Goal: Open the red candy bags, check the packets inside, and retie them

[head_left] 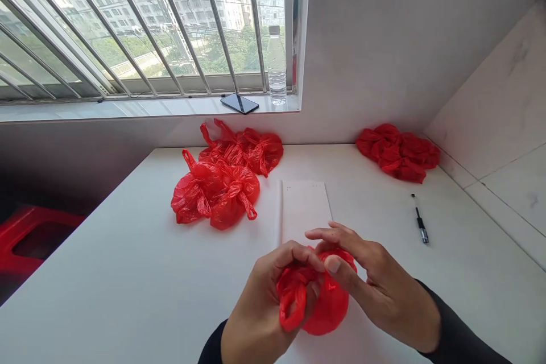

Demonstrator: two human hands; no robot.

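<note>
A knotted red plastic bag (326, 310), rounded and bulging, is held up near the front of the table. My left hand (267, 293) is closed around its gathered neck, and a loop handle sticks out below the fingers. On the bag's other side is my right hand (369, 278), its thumb and curved fingers on the plastic close to the left fingertips. What is inside the bag cannot be made out. Behind the hands lies a white booklet or pad (305, 207), its near part hidden by them.
Several tied red bags (217, 193) sit at the back left of the white table (140, 278). Crumpled red bags (396, 151) lie at the back right, near a pen (420, 222). A phone (239, 103) and water bottle (277, 68) are on the windowsill. A red stool (38, 222) stands left.
</note>
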